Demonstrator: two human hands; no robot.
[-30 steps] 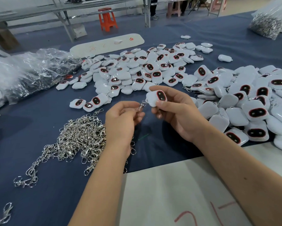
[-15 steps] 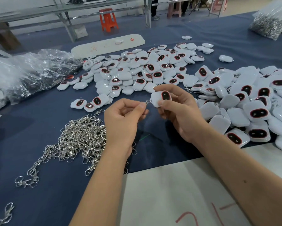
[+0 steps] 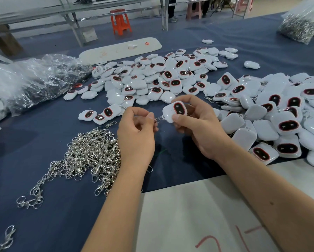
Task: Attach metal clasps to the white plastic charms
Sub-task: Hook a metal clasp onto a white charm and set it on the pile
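Left hand pinches a metal clasp; right hand grips a white charm, now raised slightly, clasp apparently hooked on.

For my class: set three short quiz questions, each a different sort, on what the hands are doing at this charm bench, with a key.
1. True or false: the right hand holds a white charm.
2. The left hand pinches: A) a clasp B) a bag C) nothing.
3. Fill in: the pile of loose clasps lies to the person's ____.

Key: 1 true; 2 A; 3 left.
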